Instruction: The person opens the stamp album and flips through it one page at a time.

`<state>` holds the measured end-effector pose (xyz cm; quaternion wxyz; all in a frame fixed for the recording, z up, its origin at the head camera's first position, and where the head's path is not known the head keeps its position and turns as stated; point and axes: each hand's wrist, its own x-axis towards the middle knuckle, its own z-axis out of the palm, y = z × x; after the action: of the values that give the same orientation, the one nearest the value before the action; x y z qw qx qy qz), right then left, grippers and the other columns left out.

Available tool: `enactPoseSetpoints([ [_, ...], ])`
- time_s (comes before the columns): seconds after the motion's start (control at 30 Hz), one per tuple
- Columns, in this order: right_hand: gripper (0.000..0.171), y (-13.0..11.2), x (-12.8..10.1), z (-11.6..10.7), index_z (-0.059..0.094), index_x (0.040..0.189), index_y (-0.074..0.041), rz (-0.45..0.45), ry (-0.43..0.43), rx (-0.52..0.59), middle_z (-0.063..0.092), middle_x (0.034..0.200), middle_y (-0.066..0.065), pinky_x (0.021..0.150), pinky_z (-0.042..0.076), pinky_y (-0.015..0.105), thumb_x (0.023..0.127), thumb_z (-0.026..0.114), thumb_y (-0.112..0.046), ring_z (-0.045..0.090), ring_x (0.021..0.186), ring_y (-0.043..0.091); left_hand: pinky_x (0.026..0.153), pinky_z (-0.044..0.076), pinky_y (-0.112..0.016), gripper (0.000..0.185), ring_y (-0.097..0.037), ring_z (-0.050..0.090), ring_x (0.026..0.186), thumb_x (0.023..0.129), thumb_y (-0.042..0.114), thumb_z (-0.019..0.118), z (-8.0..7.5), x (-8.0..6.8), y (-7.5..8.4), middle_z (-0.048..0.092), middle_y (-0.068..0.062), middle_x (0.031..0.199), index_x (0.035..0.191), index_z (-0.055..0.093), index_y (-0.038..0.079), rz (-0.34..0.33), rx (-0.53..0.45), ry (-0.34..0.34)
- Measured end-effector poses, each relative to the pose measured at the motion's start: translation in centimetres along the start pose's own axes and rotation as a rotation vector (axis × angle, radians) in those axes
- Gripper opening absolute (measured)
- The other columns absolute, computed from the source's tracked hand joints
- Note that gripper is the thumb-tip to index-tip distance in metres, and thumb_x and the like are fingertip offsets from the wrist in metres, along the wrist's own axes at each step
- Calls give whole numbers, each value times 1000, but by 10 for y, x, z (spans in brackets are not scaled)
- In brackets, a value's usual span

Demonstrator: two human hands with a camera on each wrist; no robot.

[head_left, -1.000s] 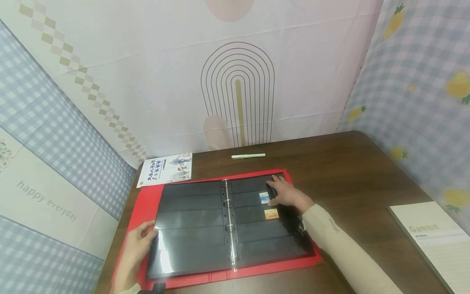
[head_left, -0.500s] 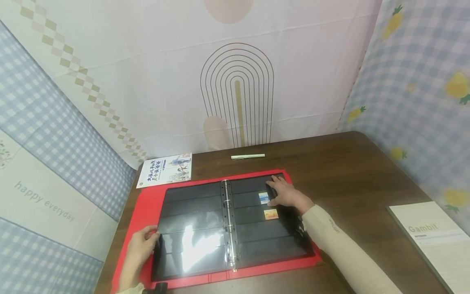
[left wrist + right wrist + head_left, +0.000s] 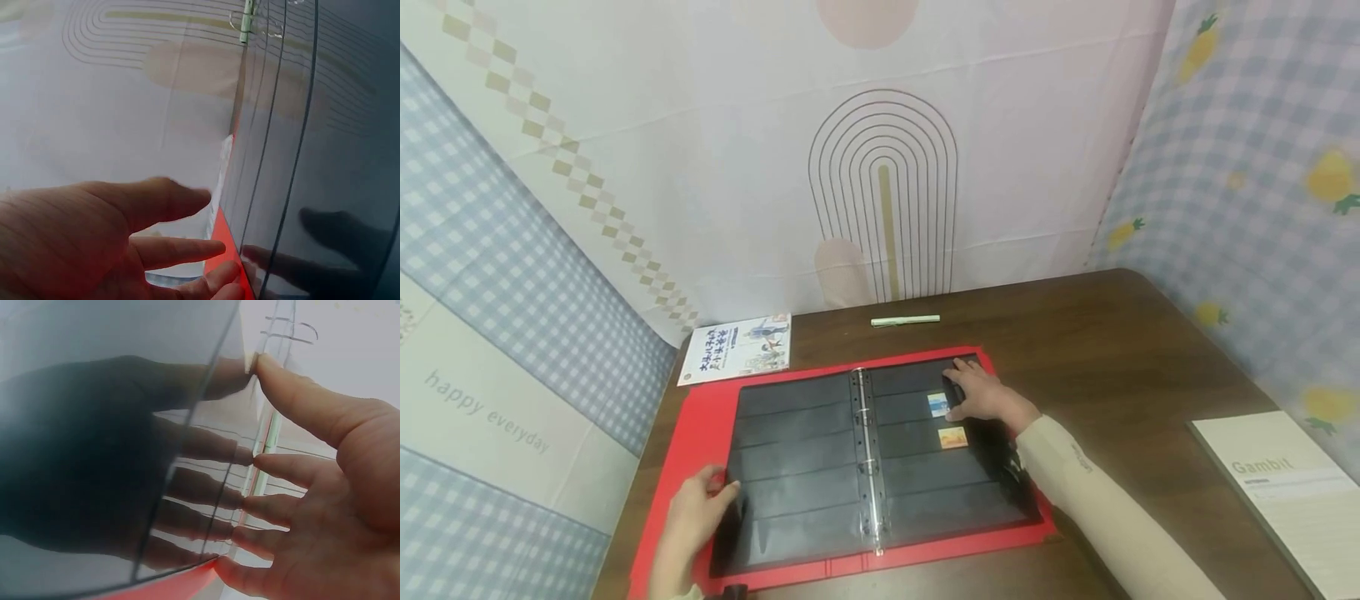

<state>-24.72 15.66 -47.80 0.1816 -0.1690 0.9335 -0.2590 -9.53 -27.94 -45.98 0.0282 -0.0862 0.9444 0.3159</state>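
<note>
A red ring-binder stamp album [image 3: 703, 429] lies open, its metal rings [image 3: 870, 467] down the middle. Each side carries black pages with clear pocket strips. On the right page [image 3: 925, 508] sit a blue-and-white stamp [image 3: 937, 405] and an orange stamp [image 3: 952, 437]. My right hand [image 3: 988, 396] rests its spread fingertips on that page, thumb beside the blue stamp; the right wrist view shows the fingertips [image 3: 269, 464] meeting their reflections. My left hand [image 3: 696, 512] is at the outer edge of the left page [image 3: 797, 467], thumb apart from the fingers, holding nothing.
A white illustrated book [image 3: 737, 348] lies at the back left, touching the album's corner. Behind the album is a pale green pen [image 3: 906, 320]. A "Gambit" notepad [image 3: 1285, 492] lies at the right table edge. Patterned cloths [image 3: 1030, 167] enclose the table [image 3: 1112, 358].
The left page's outer edge has shifted slightly right and the glare on it has faded. My left hand has moved right and nearer, its thumb now off the page edge. The right hand stays put.
</note>
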Motion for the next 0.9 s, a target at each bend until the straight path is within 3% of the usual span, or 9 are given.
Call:
enactPoseSetpoints([
  [0.17,86,-1,2,-5,36,152,7,12,-11,-24,16,162,32,114,21,68,85,82,-20,18,148,48,91,49,-62,61,-54,57,111,90,14,74,4,-10,5,56,-41,121,136,48,-16,40,-15,-27],
  [0.43,94,1,10,-11,32,151,11,43,-5,-100,17,161,33,114,20,68,83,84,-27,14,149,48,100,37,-72,67,-60,36,132,87,13,76,12,-20,22,38,-40,144,144,48,-6,40,11,-62],
  [0.57,96,4,10,-12,31,152,11,54,-17,-79,18,161,32,116,21,64,83,85,-30,17,149,47,103,29,-76,71,-61,23,139,84,15,81,18,-23,28,27,-38,154,145,49,-3,61,-1,-106],
  [0.73,95,4,8,-13,33,152,11,47,-13,-63,20,161,32,116,22,62,83,85,-29,18,149,47,101,18,-83,75,-64,17,140,80,19,85,26,-24,30,27,-38,155,144,52,1,70,36,-131],
  [0.9,92,1,6,-11,36,150,11,34,-8,-73,23,158,34,116,22,62,83,85,-28,20,148,48,100,15,-85,77,-66,14,139,77,21,88,35,-24,26,27,-39,154,143,53,1,47,67,-152],
])
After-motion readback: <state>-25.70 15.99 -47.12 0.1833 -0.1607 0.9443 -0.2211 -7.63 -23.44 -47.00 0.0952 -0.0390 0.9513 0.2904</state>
